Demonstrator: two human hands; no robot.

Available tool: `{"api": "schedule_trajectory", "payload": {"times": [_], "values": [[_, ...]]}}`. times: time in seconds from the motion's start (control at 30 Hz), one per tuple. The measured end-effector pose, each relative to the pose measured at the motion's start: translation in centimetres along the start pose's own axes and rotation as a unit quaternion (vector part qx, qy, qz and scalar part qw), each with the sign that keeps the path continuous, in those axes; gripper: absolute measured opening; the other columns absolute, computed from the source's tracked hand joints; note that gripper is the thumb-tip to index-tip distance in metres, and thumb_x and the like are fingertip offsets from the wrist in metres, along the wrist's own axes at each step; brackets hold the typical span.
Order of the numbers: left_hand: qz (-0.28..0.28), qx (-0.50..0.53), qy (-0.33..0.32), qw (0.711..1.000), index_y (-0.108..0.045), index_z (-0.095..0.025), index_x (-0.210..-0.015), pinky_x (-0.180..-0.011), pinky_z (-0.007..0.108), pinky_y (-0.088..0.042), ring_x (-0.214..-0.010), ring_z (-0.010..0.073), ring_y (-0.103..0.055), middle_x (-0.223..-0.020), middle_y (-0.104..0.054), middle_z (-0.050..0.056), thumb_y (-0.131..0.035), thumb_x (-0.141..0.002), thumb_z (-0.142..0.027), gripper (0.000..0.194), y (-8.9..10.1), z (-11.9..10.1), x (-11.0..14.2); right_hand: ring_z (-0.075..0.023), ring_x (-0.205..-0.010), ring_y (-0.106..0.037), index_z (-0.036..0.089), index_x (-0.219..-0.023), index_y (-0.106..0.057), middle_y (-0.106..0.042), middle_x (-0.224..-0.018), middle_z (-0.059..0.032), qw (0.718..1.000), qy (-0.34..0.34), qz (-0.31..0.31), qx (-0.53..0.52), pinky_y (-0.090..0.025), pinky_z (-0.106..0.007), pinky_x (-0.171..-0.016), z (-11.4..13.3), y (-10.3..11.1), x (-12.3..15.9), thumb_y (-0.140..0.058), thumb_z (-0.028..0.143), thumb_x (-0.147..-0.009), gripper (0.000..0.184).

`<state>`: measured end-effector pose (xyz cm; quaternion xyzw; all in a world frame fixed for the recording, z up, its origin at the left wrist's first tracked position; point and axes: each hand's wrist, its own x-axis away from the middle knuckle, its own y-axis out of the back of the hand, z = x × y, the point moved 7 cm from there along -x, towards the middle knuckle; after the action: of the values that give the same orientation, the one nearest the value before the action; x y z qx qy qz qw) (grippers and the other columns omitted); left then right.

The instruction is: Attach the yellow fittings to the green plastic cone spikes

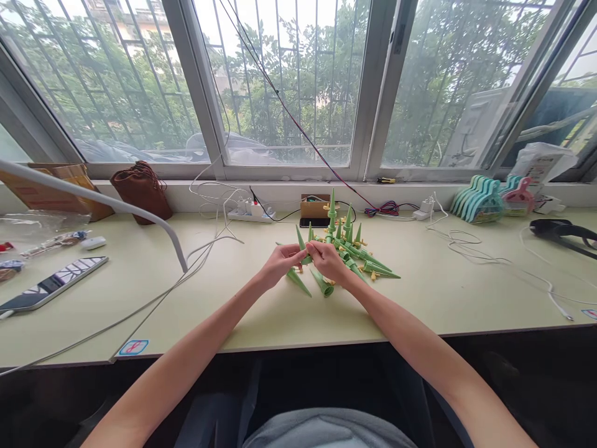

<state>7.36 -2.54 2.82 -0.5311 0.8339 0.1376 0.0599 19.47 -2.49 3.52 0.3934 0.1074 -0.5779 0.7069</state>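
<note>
My left hand (280, 264) and my right hand (327, 261) meet above the table, fingers pinched together around one green watering spike (300, 237). Its tapered point sticks up between them, while my fingers hide most of its collar. Just right of and behind my hands lies a heap of similar green spikes (351, 249) with small yellow valves, several standing upright. One loose spike (298, 282) lies below my left hand. Another, hollow end toward me, rests as a green cone (325, 286) under my right hand.
Behind the heap are a small cardboard box (315, 204) and a power strip (252, 213). White cables (205, 252) cross the left side, near a phone (53, 285) and brown pouch (142, 193). Turquoise hangers (478, 200) and a black strapped object (562, 233) stand right.
</note>
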Motion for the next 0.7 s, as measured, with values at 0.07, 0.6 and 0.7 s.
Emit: {"api": "schedule_trajectory", "payload": {"times": [0.07, 0.6, 0.7], "values": [[-0.01, -0.032, -0.014, 0.999, -0.07, -0.012, -0.081, -0.061, 0.027, -0.047, -0.065, 0.0123, -0.052, -0.072, -0.058, 0.003, -0.069, -0.08, -0.051, 0.04, 0.1, -0.2, 0.0, -0.0112, -0.056, -0.03, 0.021, -0.065, -0.035, -0.033, -0.058, 0.0036, 1.0, -0.006, 0.001, -0.002, -0.025, -0.026, -0.055, -0.1, 0.0, 0.0, -0.035, 0.05, -0.098, 0.043], [-0.071, -0.254, -0.211, 0.941, -0.072, -0.019, -0.088, -0.07, 0.028, -0.055, -0.077, 0.0139, -0.059, -0.089, -0.063, 0.006, -0.062, -0.088, -0.038, 0.021, -0.3, -2.3, 0.6, -0.0097, -0.046, -0.031, 0.02, -0.056, -0.038, -0.032, -0.046, 0.0039, 0.994, -0.093, 0.016, -0.061, -0.023, -0.026, -0.048, -1.0, -0.2, -0.1, -0.038, 0.05, -0.094, 0.048], [-0.073, -0.236, -0.194, 0.949, -0.071, -0.018, -0.082, -0.069, 0.028, -0.056, -0.075, 0.0143, -0.06, -0.086, -0.062, 0.006, -0.063, -0.086, -0.039, 0.023, -0.3, -2.2, 0.5, -0.0097, -0.046, -0.031, 0.02, -0.055, -0.039, -0.033, -0.046, 0.0037, 0.995, -0.083, 0.009, -0.052, -0.024, -0.026, -0.048, -1.0, -0.1, -0.1, -0.038, 0.049, -0.094, 0.048]]}}
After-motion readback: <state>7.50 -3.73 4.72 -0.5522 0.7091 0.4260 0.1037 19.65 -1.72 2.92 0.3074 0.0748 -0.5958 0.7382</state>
